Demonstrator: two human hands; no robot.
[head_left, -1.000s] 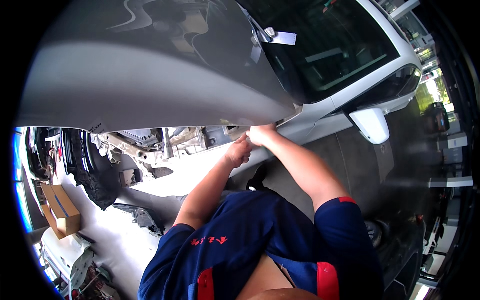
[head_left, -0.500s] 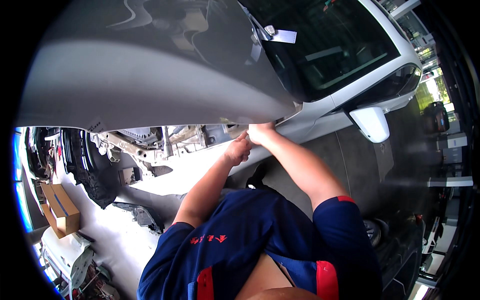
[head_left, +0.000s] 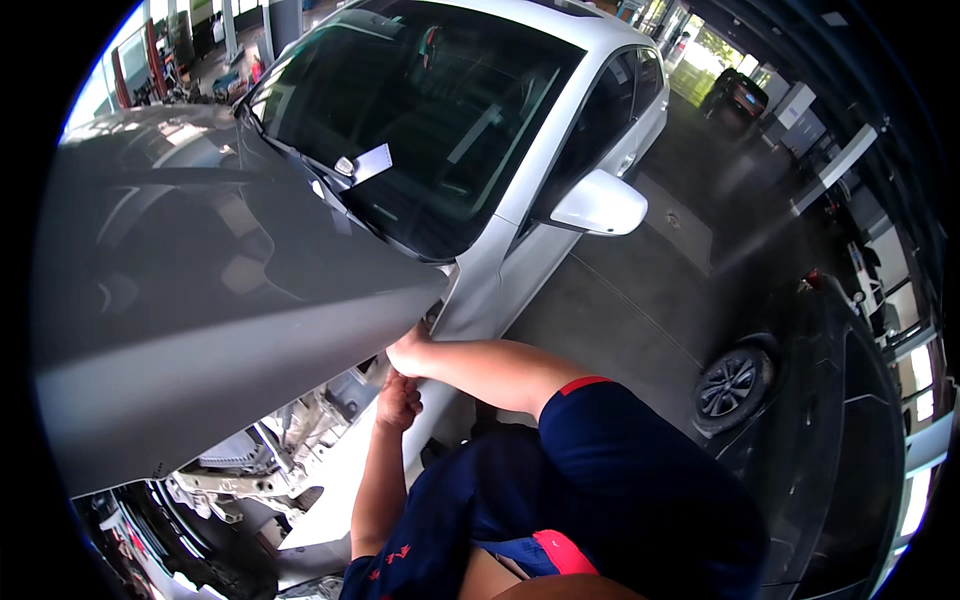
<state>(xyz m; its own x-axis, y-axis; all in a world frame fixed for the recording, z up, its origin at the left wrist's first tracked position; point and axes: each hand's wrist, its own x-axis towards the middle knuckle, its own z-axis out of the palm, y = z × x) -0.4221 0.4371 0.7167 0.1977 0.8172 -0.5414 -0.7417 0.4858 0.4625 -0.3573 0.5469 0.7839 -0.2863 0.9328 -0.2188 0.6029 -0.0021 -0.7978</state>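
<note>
A grey car hood (head_left: 240, 330) spans the left of the view, its lower edge standing above the engine bay (head_left: 250, 460). My right hand (head_left: 408, 352) reaches under the hood's rear corner beside the silver-white fender (head_left: 465, 300), and its fingers are hidden there. Just below it my left hand (head_left: 398, 404) is closed, fingers curled, close against the right hand at the inner edge of the fender. Whatever the left fingers hold, if anything, cannot be made out.
Behind the hood are the windshield (head_left: 400, 130), with a key fob (head_left: 344, 166) and a paper slip (head_left: 372, 168) near its base, and the side mirror (head_left: 600, 204). A dark car (head_left: 800, 430) stands to my right. Removed black front parts (head_left: 170, 530) lie at lower left.
My view has swung toward the right and up, bringing more of the windshield and the dark car into sight. Both hands stay at the hood's rear corner, the right one reaching under it.
</note>
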